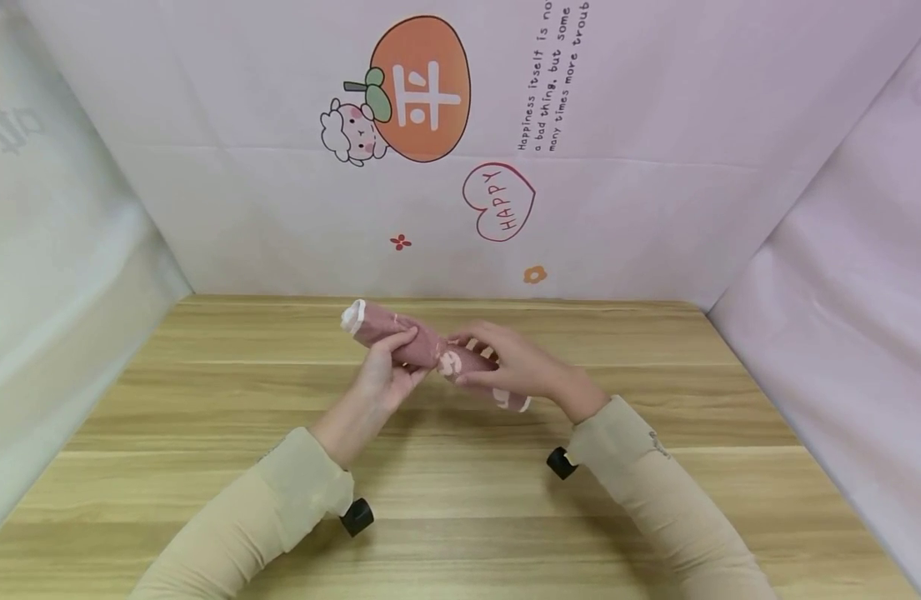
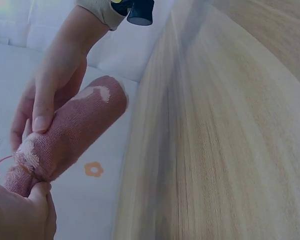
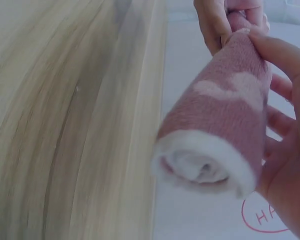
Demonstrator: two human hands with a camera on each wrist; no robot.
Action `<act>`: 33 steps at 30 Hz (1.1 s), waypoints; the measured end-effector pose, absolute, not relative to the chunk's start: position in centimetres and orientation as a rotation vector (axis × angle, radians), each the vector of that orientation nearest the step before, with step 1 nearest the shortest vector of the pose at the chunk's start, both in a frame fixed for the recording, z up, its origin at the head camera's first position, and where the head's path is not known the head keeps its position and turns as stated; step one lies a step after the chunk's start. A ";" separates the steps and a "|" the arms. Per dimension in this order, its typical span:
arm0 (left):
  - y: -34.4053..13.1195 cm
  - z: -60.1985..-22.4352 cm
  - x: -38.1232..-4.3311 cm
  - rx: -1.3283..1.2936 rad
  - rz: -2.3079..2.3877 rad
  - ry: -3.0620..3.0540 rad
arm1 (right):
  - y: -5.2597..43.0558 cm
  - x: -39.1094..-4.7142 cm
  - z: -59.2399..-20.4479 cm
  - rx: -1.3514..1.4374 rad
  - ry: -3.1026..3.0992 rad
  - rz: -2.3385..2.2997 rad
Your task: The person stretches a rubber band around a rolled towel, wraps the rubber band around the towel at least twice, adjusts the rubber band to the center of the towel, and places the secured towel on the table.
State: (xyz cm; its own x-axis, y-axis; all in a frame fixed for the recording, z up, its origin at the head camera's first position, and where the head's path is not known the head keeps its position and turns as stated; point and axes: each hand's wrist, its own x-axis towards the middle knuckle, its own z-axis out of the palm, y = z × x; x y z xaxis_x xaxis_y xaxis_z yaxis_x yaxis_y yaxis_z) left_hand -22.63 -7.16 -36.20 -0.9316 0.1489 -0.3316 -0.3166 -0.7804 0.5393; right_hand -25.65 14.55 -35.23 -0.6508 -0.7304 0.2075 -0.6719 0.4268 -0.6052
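Observation:
A rolled dusty-pink towel (image 1: pixel 380 323) with pale patches and white edging is held above the table, slanting down to the right in the head view. It narrows at its middle, where a thin brownish line crosses the cloth (image 2: pixel 29 171); whether this is a band, I cannot tell. My left hand (image 1: pixel 385 377) grips the roll just left of that narrow part, thumb on top. On the other half, my right hand (image 1: pixel 522 360) holds the towel between thumb and fingers. The right wrist view shows the roll's coiled white end (image 3: pixel 200 165) facing the camera.
Beneath both hands lies a wood-grain table (image 1: pixel 460 533). A white printed cloth (image 1: pixel 618 225) stands behind it, and more white cloth hangs at both sides. Small black devices (image 1: pixel 357 517) sit at the cuffs of both sleeves.

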 end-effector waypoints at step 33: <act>-12.3 -36.3 -23.8 -0.317 2.513 1.257 | 17.5 -26.1 -34.9 -0.962 2.610 -0.911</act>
State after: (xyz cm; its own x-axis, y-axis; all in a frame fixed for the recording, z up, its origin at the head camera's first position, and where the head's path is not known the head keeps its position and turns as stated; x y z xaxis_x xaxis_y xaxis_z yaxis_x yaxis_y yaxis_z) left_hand -23.83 -12.29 -36.32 -0.9266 0.1770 -0.3317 -0.3716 -0.5657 0.7361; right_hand -26.10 17.55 -34.95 -0.7636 -0.6456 0.0120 -0.5129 0.5952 -0.6186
